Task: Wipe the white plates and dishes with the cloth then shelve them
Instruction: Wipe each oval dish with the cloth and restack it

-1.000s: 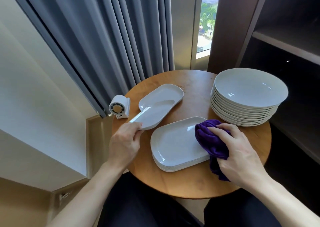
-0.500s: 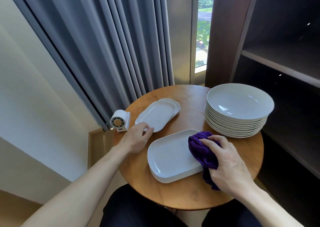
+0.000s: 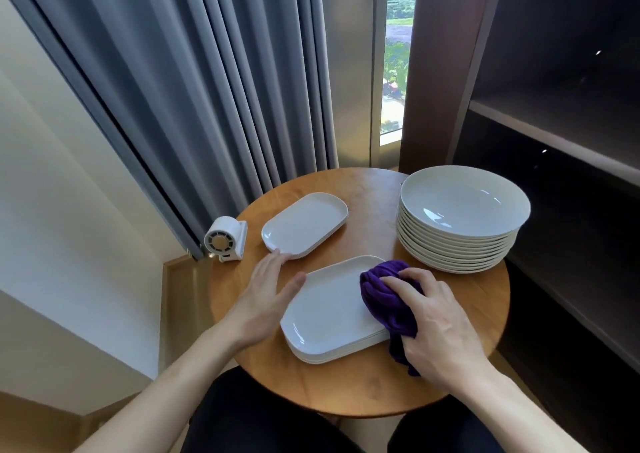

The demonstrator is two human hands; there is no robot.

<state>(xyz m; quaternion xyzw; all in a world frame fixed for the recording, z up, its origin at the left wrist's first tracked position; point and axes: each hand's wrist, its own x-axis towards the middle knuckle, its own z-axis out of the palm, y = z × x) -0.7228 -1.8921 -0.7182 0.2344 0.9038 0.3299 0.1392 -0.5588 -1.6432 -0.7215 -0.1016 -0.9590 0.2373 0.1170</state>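
Plates (image 3: 329, 310): a stack of oblong ones sits near the front edge of the bench (image 3: 346, 390). The right hand (image 3: 440, 321) has its fingers wrapped round a bunched purple cloth (image 3: 388, 297), pressing it on the top plate's right end. Left hand (image 3: 266, 297) is flat, fingers straight and loose, thumb by the stack's left rim, gripping nothing. Risk imo: a hard wipe could skid the top plate, since nothing pins it. The bowls (image 3: 460, 217) tower at the right edge too, easy to elbow going for the shelf (image 3: 571, 123).
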